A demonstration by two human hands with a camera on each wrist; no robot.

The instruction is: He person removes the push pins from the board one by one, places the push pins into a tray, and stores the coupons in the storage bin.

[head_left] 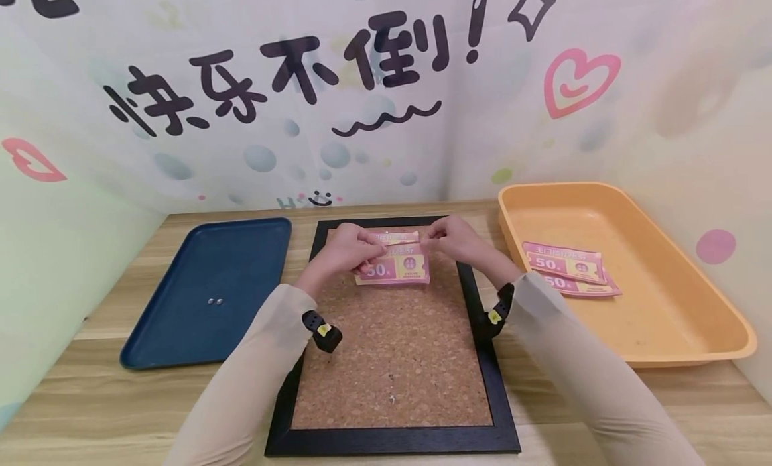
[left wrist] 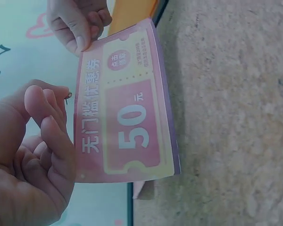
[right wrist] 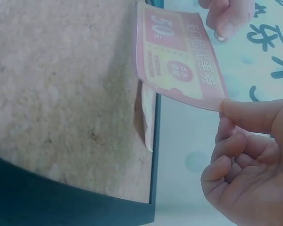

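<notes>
In the head view a pink-and-yellow paper coupon (head_left: 398, 270) marked 50 is held over the upper part of a black-framed corkboard (head_left: 392, 359). My right hand (head_left: 456, 238) pinches its top right corner between thumb and fingers, as the right wrist view also shows. Up at the coupon's top edge, my left hand (head_left: 350, 250) pinches a small metal thumbtack (left wrist: 68, 95), its point showing in the left wrist view. Behind the held coupon, another coupon (head_left: 399, 237) lies along the board's top, largely covered.
Left of the board lies a dark blue tray (head_left: 175, 318) with two small silvery tacks (head_left: 215, 302). An orange bin (head_left: 657, 318) stands to the right, with pink coupons (head_left: 567, 261) overlapping inside. A printed cloth (head_left: 386, 164) hangs behind the wooden table.
</notes>
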